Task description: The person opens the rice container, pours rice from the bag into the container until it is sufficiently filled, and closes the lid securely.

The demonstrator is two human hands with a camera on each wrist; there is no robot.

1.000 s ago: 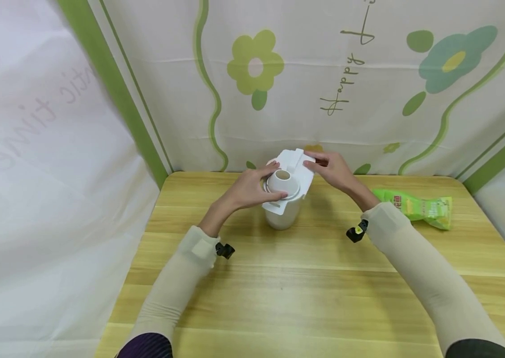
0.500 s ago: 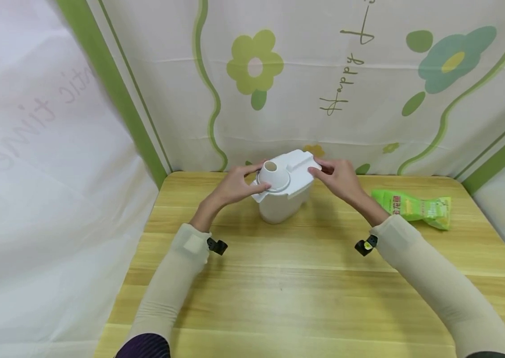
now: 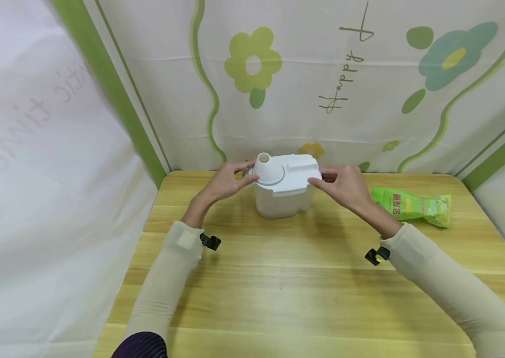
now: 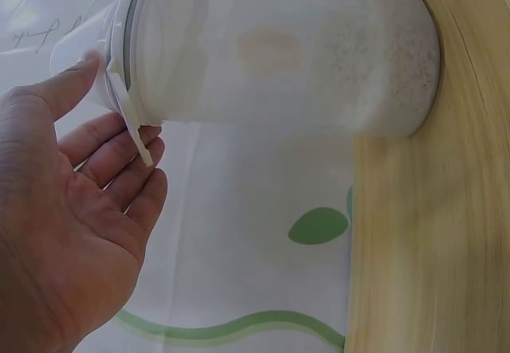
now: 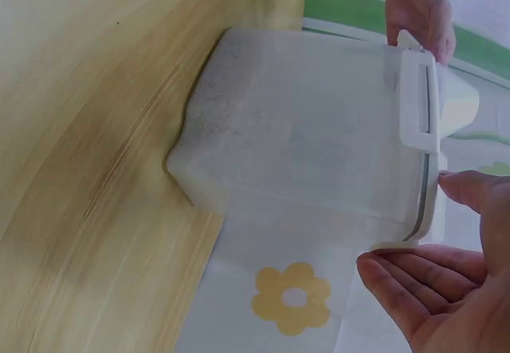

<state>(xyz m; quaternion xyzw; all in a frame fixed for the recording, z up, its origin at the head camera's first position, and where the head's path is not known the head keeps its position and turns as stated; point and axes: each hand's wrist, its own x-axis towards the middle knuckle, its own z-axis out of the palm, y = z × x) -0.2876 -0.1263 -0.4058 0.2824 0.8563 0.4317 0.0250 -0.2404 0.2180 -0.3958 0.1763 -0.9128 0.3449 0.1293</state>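
Note:
A white, translucent storage container (image 3: 281, 205) stands upright near the table's back edge, its long side across the view. On top lies a white lid (image 3: 299, 176) with a cone-shaped spout (image 3: 268, 170) at the left end. My left hand (image 3: 226, 181) holds that end: its thumb presses beside the spout, and fingers are under a projecting tab in the left wrist view. At the other end my right hand (image 3: 345, 185) pinches the lid's edge, thumb above and fingers below. Pale, grainy contents show low in the container (image 4: 287, 58) in the left wrist view.
A green printed plastic pouch (image 3: 413, 208) lies on the wooden table (image 3: 279, 288), to the right behind my right forearm. A white curtain (image 3: 297, 69) with flower prints hangs right behind the table; another white sheet (image 3: 46, 199) borders its left side.
The container with its lid has turned, its spout end swinging left and away from me, until its long side lies across the view. Both hands have stayed on the lid and moved apart.

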